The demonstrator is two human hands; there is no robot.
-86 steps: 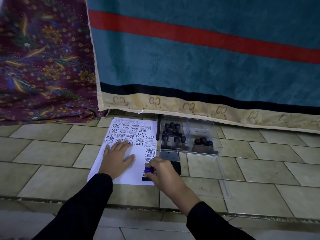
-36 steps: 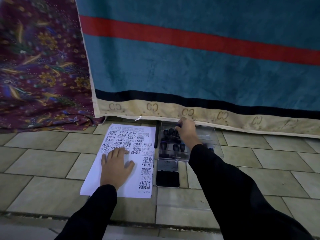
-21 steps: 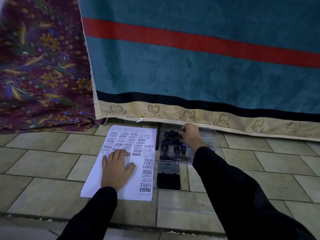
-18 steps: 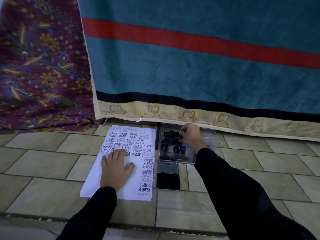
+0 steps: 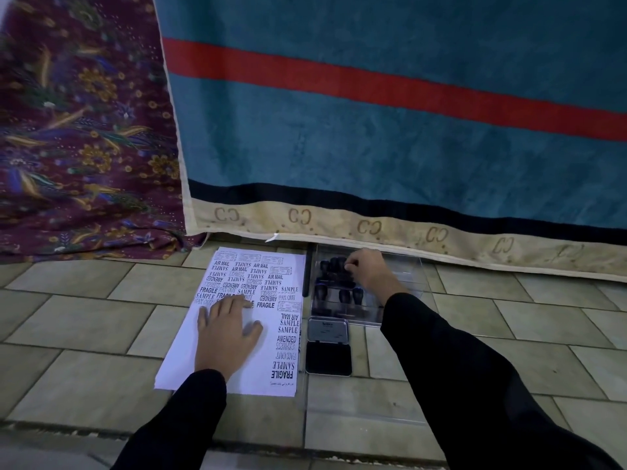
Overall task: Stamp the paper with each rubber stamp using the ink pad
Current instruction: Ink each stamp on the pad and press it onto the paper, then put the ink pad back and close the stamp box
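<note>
Left hand [image 5: 227,334] lies flat, fingers spread, pressing the paper [image 5: 190,361] to the floor [image 5: 84,320], centre-left of frame. Right hand [image 5: 368,271] reaches into the clear box [image 5: 403,286] right of the paper's top, fingers curled round a stamp [image 5: 339,266] knob in the far row. Stamp probably light and rigid; take the knob, lift straight up, since neighbours crowd it. Open ink pad [image 5: 328,359] sits just below the box. Blanket [image 5: 373,147] hem overhangs the box's far edge. Bare paper remains only lower left.
</note>
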